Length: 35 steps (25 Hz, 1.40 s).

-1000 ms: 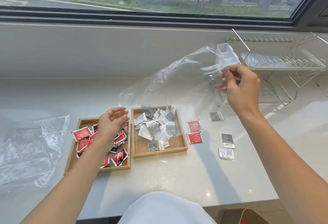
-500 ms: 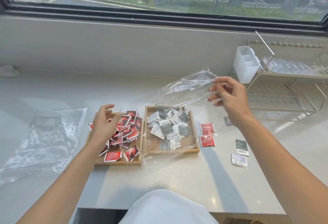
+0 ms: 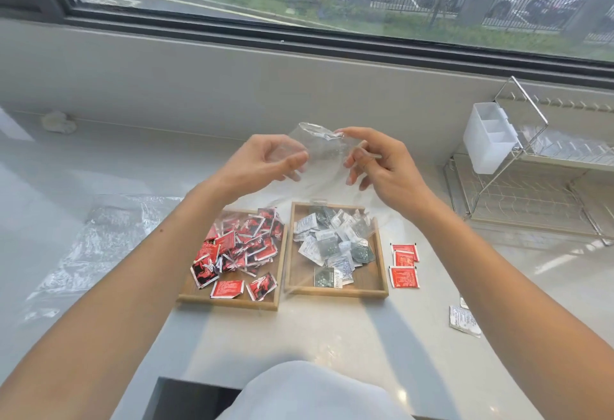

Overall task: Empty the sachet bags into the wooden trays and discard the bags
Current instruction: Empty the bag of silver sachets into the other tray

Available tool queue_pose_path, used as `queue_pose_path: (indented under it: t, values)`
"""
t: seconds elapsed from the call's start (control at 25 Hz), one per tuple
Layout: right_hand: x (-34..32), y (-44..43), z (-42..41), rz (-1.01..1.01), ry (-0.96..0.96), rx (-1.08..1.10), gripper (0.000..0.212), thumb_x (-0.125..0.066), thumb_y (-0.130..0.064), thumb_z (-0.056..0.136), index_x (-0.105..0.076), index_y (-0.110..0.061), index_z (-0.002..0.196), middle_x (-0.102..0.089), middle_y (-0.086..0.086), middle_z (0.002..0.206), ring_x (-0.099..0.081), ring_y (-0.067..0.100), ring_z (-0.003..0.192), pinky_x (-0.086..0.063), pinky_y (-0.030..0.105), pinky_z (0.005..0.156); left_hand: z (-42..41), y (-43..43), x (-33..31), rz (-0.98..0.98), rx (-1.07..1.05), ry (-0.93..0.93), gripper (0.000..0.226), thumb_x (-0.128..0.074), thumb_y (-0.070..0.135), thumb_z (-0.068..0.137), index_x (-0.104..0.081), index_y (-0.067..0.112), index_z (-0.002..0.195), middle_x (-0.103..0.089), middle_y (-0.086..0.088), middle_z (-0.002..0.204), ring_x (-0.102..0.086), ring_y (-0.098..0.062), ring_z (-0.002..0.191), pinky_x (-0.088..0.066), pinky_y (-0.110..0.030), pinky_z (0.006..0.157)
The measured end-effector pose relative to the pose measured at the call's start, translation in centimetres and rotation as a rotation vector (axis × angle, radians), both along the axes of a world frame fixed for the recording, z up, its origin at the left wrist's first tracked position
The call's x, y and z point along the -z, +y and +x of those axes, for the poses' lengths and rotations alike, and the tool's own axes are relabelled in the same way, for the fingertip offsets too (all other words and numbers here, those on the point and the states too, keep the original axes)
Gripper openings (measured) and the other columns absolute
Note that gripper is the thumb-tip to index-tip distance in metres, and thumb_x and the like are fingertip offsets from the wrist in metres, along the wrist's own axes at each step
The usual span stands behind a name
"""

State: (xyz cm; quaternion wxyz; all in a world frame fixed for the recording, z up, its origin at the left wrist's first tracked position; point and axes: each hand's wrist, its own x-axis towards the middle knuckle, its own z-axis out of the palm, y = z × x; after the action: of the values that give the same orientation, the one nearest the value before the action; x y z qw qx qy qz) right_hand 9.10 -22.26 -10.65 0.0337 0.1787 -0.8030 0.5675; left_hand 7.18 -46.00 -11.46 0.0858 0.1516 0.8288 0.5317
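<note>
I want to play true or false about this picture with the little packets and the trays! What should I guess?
1. The left hand and the right hand both hold the clear bag. True.
2. Three loose red sachets lie on the counter beside the right tray. True.
3. The left tray holds grey sachets. False: the left tray holds a red pile; the grey and white sachets are in the right tray.
4. The wire rack stands at the left. False: the wire rack is at the right; a second clear bag lies at the left.
</note>
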Motion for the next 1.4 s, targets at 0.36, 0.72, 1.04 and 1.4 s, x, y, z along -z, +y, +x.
queue_pose_path:
  t: [0.36, 0.72, 1.04, 1.4]
  values:
    - [2.1, 2.2, -1.0, 0.119, -0.372, -0.017, 0.027, -0.079, -0.021, 0.080, -0.065, -0.002, 0.093, -0.076, 0.008, 0.084, -0.074, 0.019, 0.077, -0.059, 0.032, 0.073, 0.1, -3.5, 0.0, 0.283, -0.362, 0.057, 0.014, -0.060, 0.019, 0.097, -0.068, 0.015, 0.086, -0.071, 0.008, 0.064, -0.067, -0.007, 0.052, -0.046, -0.018, 0.050]
    - [2.8, -5.1, -2.9, -0.624, -0.575, 0.297, 0.008, -0.063, 0.001, 0.091, -0.063, -0.007, 0.089, -0.068, 0.006, 0.075, -0.060, 0.012, 0.061, -0.050, 0.018, 0.055, 2.5, -10.6, 2.7, 0.196, -0.469, -0.167, 0.052, -0.063, 0.060, 0.080, -0.066, 0.013, 0.100, -0.075, -0.008, 0.076, -0.072, -0.023, 0.061, -0.056, -0.026, 0.055]
    - [4.8, -13.6, -4.3, -1.059, -0.951, 0.313, 0.017, -0.066, -0.019, 0.092, -0.059, -0.010, 0.105, -0.064, 0.010, 0.093, -0.069, 0.014, 0.060, -0.058, 0.024, 0.058, 9.7, -18.9, 8.9, 0.388, -0.321, -0.454, 0.032, -0.074, 0.029, 0.077, -0.066, 0.009, 0.100, -0.074, -0.005, 0.084, -0.072, -0.024, 0.082, -0.059, -0.031, 0.074]
    - [10.2, -21.5, 2.4, -0.120, -0.949, -0.160, 0.023, -0.064, -0.006, 0.091, -0.059, -0.003, 0.113, -0.072, 0.016, 0.102, -0.073, 0.031, 0.091, -0.062, 0.040, 0.073, 11.6, -25.7, 11.0, 0.500, -0.674, -0.417, 0.012, -0.053, 0.016, 0.100, -0.061, 0.010, 0.107, -0.063, -0.001, 0.081, -0.070, -0.014, 0.064, -0.054, -0.024, 0.055]
